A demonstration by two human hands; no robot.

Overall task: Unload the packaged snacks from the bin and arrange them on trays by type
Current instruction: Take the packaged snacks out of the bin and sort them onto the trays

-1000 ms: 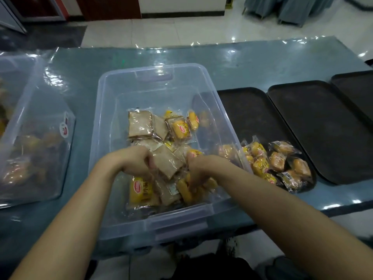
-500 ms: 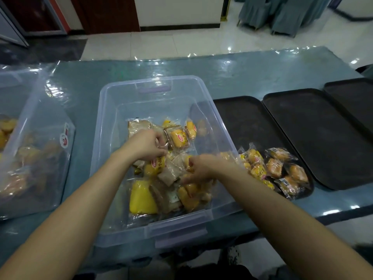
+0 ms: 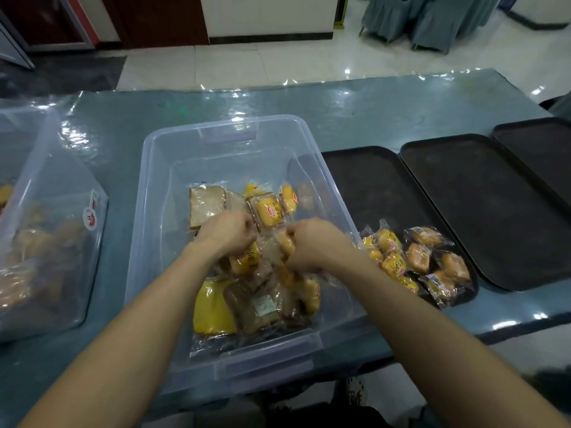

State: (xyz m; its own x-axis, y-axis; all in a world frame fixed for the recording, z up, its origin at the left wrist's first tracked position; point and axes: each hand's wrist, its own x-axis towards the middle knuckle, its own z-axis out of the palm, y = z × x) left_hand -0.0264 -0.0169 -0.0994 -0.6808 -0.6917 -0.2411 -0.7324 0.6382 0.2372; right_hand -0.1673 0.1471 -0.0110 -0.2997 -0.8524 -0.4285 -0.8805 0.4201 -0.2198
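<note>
A clear plastic bin (image 3: 160, 230) stands in front of me on the table, holding several wrapped snacks: yellow cake packets (image 3: 269, 211), pale bread slices (image 3: 206, 205) and a flat yellow pack (image 3: 211, 310). Both my hands are inside it, raised above the pile. My left hand (image 3: 228, 231) grips a yellow packet (image 3: 247, 259) that hangs below its curled fingers. My right hand (image 3: 309, 242) grips a small orange-yellow packet (image 3: 285, 242). The nearest black tray (image 3: 364, 186) holds several yellow and brown wrapped cakes (image 3: 414, 261) at its near end.
Two more black trays (image 3: 482, 205) (image 3: 543, 149) lie to the right. A second clear bin (image 3: 52, 242) with snacks stands at the left. The table is covered in shiny blue-grey plastic (image 3: 370, 112). The table's front edge runs just beneath my arms.
Both hands rose from the pile and came closer together, each lifting a packet. The camera tilted so that the bin and trays sit lower in view.
</note>
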